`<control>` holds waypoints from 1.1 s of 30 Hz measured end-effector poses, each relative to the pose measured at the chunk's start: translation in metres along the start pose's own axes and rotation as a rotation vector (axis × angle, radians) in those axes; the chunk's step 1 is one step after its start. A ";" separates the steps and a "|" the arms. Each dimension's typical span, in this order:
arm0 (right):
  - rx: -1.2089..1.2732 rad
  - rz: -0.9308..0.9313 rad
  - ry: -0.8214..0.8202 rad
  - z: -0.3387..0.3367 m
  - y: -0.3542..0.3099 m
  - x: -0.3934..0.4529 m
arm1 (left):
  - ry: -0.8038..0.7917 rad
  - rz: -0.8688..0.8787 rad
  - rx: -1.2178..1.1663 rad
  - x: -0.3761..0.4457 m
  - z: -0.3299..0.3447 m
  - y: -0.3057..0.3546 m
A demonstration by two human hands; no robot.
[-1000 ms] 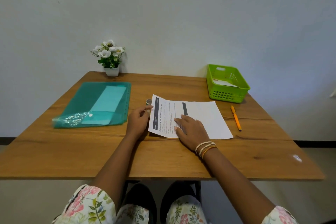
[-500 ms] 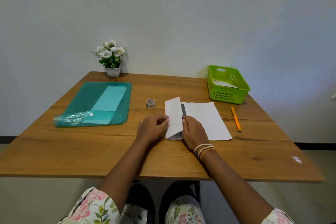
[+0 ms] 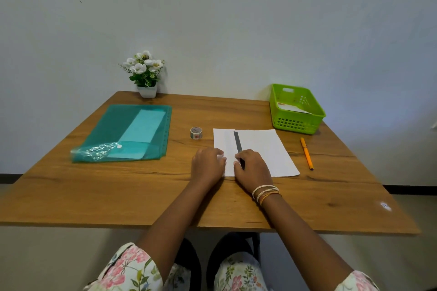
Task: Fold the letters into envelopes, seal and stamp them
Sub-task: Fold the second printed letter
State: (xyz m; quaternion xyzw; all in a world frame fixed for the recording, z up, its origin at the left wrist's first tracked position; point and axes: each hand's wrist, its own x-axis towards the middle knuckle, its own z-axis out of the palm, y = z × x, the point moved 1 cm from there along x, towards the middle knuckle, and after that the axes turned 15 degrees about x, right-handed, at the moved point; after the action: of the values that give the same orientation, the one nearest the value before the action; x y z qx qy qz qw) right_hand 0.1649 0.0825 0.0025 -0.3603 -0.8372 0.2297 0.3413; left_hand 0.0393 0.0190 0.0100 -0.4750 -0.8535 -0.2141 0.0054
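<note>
Nearest us, floral sleeves (image 3: 132, 267) at the bottom edge, cut off by the frame, and two bare forearms reaching out over the wooden table (image 3: 94, 196). Under the table edge there are dark shapes between the knees, too dim to make out. Bangles (image 3: 266, 192) ring the right wrist.

Both hands are down on the letter (image 3: 260, 149), which lies flat on the table, centre-right, with its left part folded over so a dark printed band shows along the flap's edge. The left hand (image 3: 208, 165) rests on the flap's near left edge, fingers curled together and pressing down; the fingertips are tucked from sight. The right hand (image 3: 253, 170) lies just beside it on the fold line, fingers together and flat, covering the near end of the dark band. Whether either thumb grips the paper, I cannot tell.

A little further, a small tape roll (image 3: 196, 132) stands left of the letter, an orange pen (image 3: 306, 153) lies right of it. Off left, a teal plastic folder (image 3: 132, 134) with a pale sheet inside. At the back, a green basket (image 3: 296, 111) holding white paper, only partly visible, and a potted white flower (image 3: 145, 73) against the wall.
</note>
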 end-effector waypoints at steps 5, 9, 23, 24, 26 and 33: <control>0.013 0.007 -0.003 0.000 0.000 0.000 | -0.130 -0.347 -0.358 0.011 -0.018 0.020; 0.020 0.023 -0.001 0.000 0.000 -0.001 | -0.115 -0.614 -0.624 0.017 -0.023 0.021; 0.205 0.018 -0.070 -0.006 -0.013 -0.007 | -0.048 -0.363 -1.002 0.005 -0.013 0.006; 0.223 0.015 -0.083 -0.007 -0.015 -0.008 | -0.014 -0.287 -0.981 0.001 -0.011 0.006; 0.252 0.025 -0.105 -0.006 -0.014 -0.007 | 0.023 -0.151 -0.927 -0.006 -0.007 0.006; 0.604 0.217 -0.120 -0.009 -0.013 -0.004 | -0.007 0.149 -0.472 -0.009 0.006 0.011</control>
State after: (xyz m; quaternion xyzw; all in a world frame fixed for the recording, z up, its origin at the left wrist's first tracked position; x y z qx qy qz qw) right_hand 0.1678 0.0721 0.0149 -0.3156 -0.7067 0.5234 0.3564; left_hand 0.0545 0.0185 0.0064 -0.5253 -0.7426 -0.4048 -0.0930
